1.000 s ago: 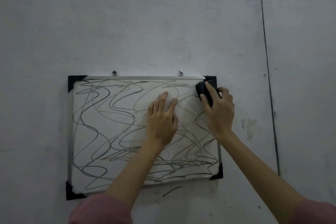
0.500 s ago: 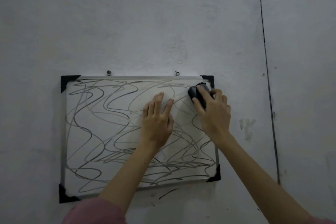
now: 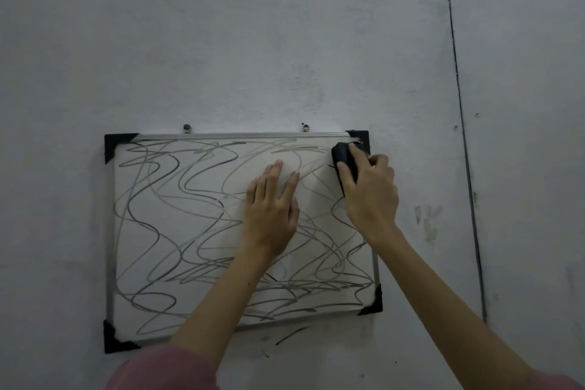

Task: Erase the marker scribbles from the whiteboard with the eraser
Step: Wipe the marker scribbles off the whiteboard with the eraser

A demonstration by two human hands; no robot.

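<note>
Head view, the only one. Board (image 3: 148,231) hangs on a grey wall (image 3: 221,41) from two screws (image 3: 187,127) at its top edge; black corner caps, metal frame. Scribbles (image 3: 177,206) loop across nearly the whole face, from the left edge to the right and down to the bottom rail.

Right hand (image 3: 370,196) has its fingers wrapped over the black eraser (image 3: 343,161), holding it firmly and pressing it flat to the board in the top right corner, just beside the corner cap. Left hand (image 3: 272,212) lies flat and spread on the board near its middle, fingers up, gripping nothing; it looks to be steadying the board against the wall.

Progress: barely begun, by my reading. No wiped band is clear to see; lines near the eraser look a little fainter, but the dim light makes that uncertain. Almost the full face is left to clear, including the patch under the left palm. A stray dark mark (image 3: 292,335) sits on the wall below the board, outside the task.
</note>
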